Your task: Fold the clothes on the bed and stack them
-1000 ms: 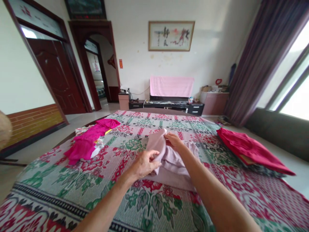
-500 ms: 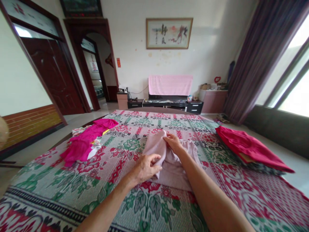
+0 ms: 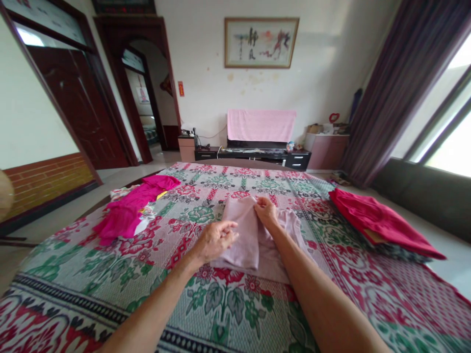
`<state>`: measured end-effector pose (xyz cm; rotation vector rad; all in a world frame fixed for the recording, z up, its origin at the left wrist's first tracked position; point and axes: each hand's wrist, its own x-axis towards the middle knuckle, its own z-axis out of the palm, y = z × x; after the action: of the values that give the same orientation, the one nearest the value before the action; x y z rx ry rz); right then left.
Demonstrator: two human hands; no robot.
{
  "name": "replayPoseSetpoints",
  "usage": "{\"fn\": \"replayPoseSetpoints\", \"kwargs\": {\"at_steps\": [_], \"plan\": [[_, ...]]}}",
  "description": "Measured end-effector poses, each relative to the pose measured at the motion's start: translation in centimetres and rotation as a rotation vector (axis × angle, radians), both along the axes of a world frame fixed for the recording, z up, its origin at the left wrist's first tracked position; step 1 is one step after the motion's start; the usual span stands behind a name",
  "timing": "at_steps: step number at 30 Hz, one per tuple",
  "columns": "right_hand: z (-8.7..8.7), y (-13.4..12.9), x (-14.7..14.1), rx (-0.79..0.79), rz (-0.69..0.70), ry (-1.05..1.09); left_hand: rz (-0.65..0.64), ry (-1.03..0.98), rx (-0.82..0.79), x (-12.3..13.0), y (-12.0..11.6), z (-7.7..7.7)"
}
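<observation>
A pale pink garment (image 3: 245,240) lies partly folded on the patterned cloth in front of me, its left part turned over in a flat panel. At the top edge of that panel, my right hand (image 3: 266,212) pinches the fabric between thumb and fingers. My left hand (image 3: 218,240) hovers over the left side of the panel with its fingers stretched out, holding nothing. Whether its fingertips touch the fabric I cannot tell. The garment's right part lies wrinkled and partly hidden under my right forearm.
The table is covered by a flowered cloth (image 3: 154,289). A loose heap of magenta clothing (image 3: 127,215) lies on the left. On the right is a stack of folded clothes with a red garment (image 3: 382,220) on top. A black cabinet (image 3: 298,161) stands beyond the table.
My left hand has let go of the fabric's lower edge and moved left and up. The lifted panel now lies flatter. My right hand has shifted slightly right, still pinching the fabric.
</observation>
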<state>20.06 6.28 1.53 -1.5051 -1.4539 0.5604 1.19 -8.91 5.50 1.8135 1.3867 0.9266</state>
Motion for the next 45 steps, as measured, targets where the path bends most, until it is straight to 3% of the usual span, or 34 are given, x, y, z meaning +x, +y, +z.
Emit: {"fn": "replayPoseSetpoints", "kwargs": {"at_steps": [3, 5, 9, 12, 19, 23, 26, 33, 38, 45], "plan": [[0.9, -1.0, -0.1, 0.109, 0.020, -0.144, 0.071, 0.118, 0.061, -1.8, 0.5, 0.0], [1.3, -1.8, -0.2, 0.166, 0.103, -0.231, 0.055, 0.203, 0.040, -3.0, 0.8, -0.2], [1.4, -3.6, -0.2, 0.139, 0.330, -0.450, -0.077, 0.267, -0.121, -4.7, 0.7, -0.5], [1.1, -4.6, 0.2, 0.135, 0.411, -0.561, -0.207, 0.246, -0.229, -5.3, 0.3, -0.4], [1.7, -8.0, 0.5, 0.410, 0.567, -0.418, -0.310, 0.237, -0.305, -5.8, -1.1, 0.5], [2.3, -11.1, -0.3, 0.448, 0.783, -0.419, -0.272, 0.200, -0.244, -5.9, -1.4, -0.8], [2.3, -13.1, -1.1, 0.413, 0.865, -0.460, -0.221, 0.145, -0.164, -5.8, -1.4, -2.3], [1.5, -15.3, -3.2, 0.438, 0.822, -0.613, -0.109, 0.109, -0.023, -5.7, -1.3, -4.0], [1.7, -15.6, -4.3, 0.352, 0.681, -0.721, -0.048, 0.147, -0.012, -5.9, -1.0, -4.1], [2.1, -15.8, -5.3, 0.219, 0.618, -0.744, -0.097, 0.141, -0.029, -6.3, -1.0, -3.4]]}}
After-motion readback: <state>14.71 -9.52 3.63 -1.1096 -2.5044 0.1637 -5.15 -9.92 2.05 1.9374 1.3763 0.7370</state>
